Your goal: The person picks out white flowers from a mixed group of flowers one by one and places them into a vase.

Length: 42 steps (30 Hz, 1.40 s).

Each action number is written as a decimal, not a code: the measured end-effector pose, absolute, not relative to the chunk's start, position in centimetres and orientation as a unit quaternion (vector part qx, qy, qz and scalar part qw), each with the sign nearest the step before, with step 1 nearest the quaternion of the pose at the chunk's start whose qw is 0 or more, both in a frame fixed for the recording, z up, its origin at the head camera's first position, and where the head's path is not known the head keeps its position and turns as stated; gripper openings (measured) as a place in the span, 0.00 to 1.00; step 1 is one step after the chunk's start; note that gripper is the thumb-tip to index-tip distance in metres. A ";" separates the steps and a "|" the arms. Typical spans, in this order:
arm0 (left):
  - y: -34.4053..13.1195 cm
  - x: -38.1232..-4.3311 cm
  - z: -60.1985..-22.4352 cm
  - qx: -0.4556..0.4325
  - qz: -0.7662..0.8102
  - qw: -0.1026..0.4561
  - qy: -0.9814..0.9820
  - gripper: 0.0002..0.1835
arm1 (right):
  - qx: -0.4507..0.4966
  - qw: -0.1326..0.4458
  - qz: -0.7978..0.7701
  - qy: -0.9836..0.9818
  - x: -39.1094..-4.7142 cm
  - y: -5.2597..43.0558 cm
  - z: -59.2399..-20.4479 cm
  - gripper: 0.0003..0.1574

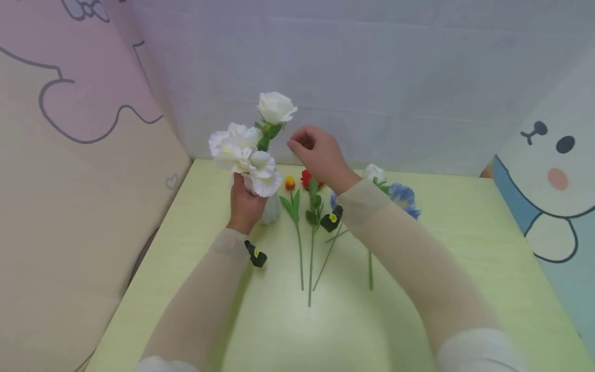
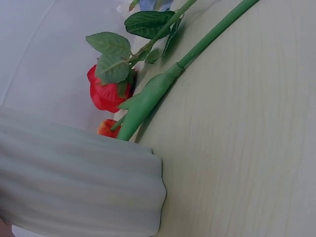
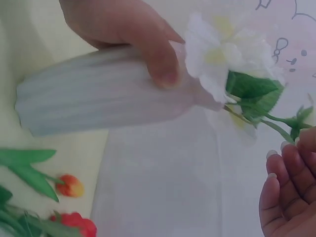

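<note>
A ribbed white vase point(image 1: 271, 211) stands on the table, holding a white rose point(image 1: 276, 107) and broad ruffled white flowers point(image 1: 234, 144). My left hand point(image 1: 247, 206) grips the vase near its neck, its thumb lying across the side in the right wrist view. My right hand point(image 1: 321, 155) is raised just right of the rose's stem, its fingers loosely bent and nothing held. Seen from the right wrist, the right fingertips point(image 3: 274, 180) come close to the green stem and leaves point(image 3: 254, 91). White petals hide the vase's mouth in the head view.
On the table point(image 1: 279, 330) right of the vase lie an orange-yellow tulip point(image 1: 290, 183), a red rose point(image 1: 307, 178), a white flower point(image 1: 374, 173) and a blue flower point(image 1: 403, 199). My right forearm partly covers them. A pale cloth wall point(image 1: 372, 77) rises behind.
</note>
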<state>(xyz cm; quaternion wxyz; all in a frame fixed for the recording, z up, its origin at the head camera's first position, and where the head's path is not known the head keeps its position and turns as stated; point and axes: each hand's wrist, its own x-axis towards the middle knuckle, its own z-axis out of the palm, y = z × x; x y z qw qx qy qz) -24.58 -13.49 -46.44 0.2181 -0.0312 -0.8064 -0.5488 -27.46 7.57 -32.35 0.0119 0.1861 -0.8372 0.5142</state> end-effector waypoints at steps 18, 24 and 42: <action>-13.6 -24.7 -46.8 -0.039 -0.546 0.233 -0.804 0.40 | 0.118 0.095 0.574 -0.804 -25.6 15.0 -34.2 0.13; -13.5 -24.7 -46.8 -0.038 -0.545 0.232 -0.805 0.40 | 0.066 0.136 0.614 -0.774 -24.1 17.0 -35.2 0.12; -13.4 -24.4 -46.8 -0.043 -0.540 0.236 -0.807 0.40 | -0.027 0.206 0.633 -0.746 -19.9 21.0 -39.0 0.11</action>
